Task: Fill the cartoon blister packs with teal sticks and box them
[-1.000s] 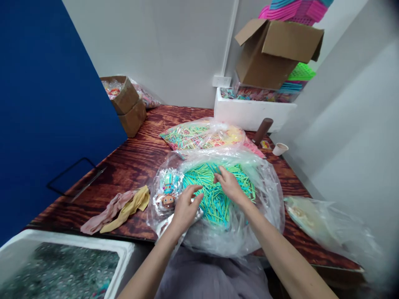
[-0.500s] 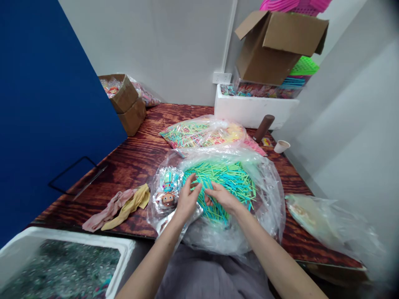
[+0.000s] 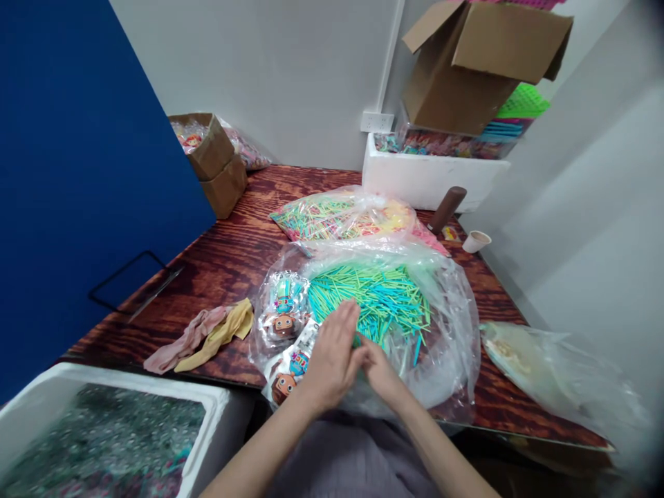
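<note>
My left hand [image 3: 335, 356] is held flat, fingers stretched out, its palm against the fingers of my right hand [image 3: 377, 368]. The right hand is closed round a small bunch of thin sticks, of which only a bit of green [image 3: 356, 341] shows between the hands. Just beyond them lies a heap of thin green and blue sticks [image 3: 384, 294] on an opened clear plastic bag [image 3: 451, 346]. Left of the heap are silvery printed pouches [image 3: 283, 304] with a cartoon face; another pouch [image 3: 290, 370] lies by my left wrist, partly covered by it.
Behind the heap is a filled clear bag [image 3: 337, 214] of coloured sticks. Pink and yellow cloths [image 3: 212, 335] lie left, above a white foam box [image 3: 212, 415]. A paper cup [image 3: 476, 241], a brown cylinder [image 3: 447, 209] and a plastic bag [image 3: 550, 366] are on the right.
My hands were apart over the heap; they have come together nearer my body. The right hand has closed on sticks, and the left has flattened against it. The lower pouch shows more.
</note>
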